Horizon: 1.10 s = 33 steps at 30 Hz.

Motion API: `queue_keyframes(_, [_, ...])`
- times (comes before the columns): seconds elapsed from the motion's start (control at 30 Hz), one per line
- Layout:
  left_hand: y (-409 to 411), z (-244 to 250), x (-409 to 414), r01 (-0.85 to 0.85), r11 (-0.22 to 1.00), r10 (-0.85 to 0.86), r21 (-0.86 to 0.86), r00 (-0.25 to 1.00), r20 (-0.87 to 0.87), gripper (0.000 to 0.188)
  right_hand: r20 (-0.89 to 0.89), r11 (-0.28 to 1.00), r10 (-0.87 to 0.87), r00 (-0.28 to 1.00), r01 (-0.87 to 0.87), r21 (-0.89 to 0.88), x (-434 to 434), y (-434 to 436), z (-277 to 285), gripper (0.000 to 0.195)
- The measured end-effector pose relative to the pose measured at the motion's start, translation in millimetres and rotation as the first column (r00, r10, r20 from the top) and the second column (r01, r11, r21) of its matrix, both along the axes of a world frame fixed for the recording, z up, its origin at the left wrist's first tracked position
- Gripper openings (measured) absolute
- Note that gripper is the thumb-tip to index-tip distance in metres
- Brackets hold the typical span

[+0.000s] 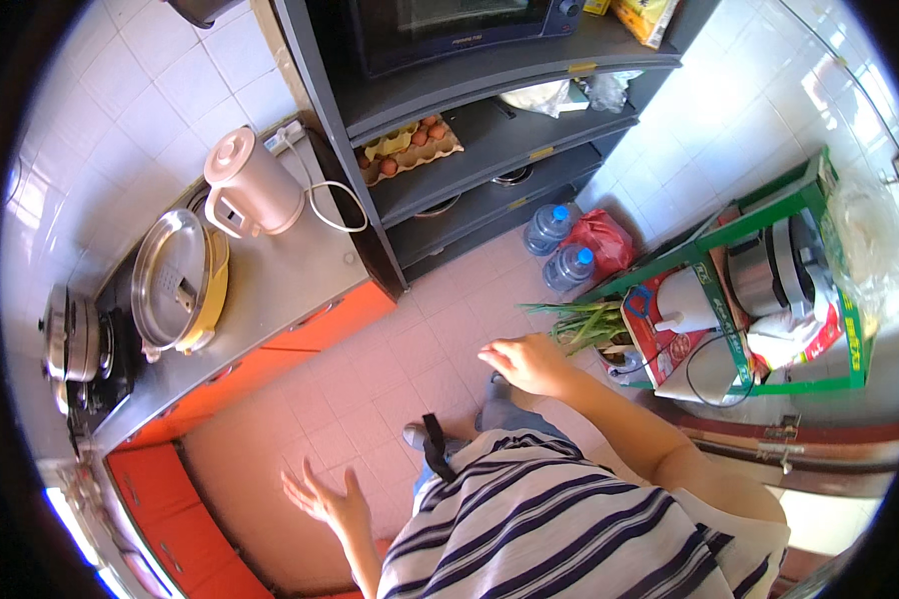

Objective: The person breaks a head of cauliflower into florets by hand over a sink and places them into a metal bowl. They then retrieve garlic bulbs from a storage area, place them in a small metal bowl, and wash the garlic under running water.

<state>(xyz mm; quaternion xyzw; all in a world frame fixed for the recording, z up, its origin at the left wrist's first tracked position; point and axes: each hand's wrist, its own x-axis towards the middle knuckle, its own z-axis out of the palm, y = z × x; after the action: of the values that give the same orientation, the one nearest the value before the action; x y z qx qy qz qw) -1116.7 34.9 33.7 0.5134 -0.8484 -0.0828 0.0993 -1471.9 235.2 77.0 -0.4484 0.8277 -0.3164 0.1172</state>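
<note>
My left hand hangs in the air over the pink tiled floor, fingers spread and holding nothing. On the other side, my right hand is raised above the floor with its fingers partly curled. Its palm is turned from view and no object shows in it. Nearest to that hand is a bunch of green leafy stalks, beside a green rack. My feet and the striped shirt show below, with a dark strap hanging at the front.
Along the left runs a metal counter with a pink kettle, a yellow-sided steel pan and a stacked pot. Ahead, a dark shelf unit holds an egg tray and an oven. Water bottles stand at right.
</note>
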Motion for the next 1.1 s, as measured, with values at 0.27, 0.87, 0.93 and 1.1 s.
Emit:
queue_keyframes(0.27, [-15, -30, 94, -0.349, 0.931, 0.328, 0.110, 0.929, 0.174, 0.082, 0.063, 0.989, 0.145, 0.987, -0.145, -0.014, 16, -90, -17, 0.021])
queue_keyframes(0.87, [176, -191, -127, -0.239, 0.767, 0.186, 0.595, 0.971, 0.150, 0.078, 0.682, 0.721, -0.656, 0.324, 0.536, 0.439, -346, -35, -409, 0.026])
queue_keyframes(0.93, [201, -201, -143, -0.262, 0.693, 0.183, 0.672, 0.965, 0.188, 0.076, 0.632, 0.620, -0.707, 0.316, 0.708, 0.339, -434, -53, -462, 0.025])
queue_keyframes(1.1, [212, -272, -151, -0.130, 0.759, 0.019, 0.638, 0.984, 0.177, 0.073, 0.452, 0.365, -0.865, 0.219, 0.892, 0.267, -585, -78, -501, 0.035])
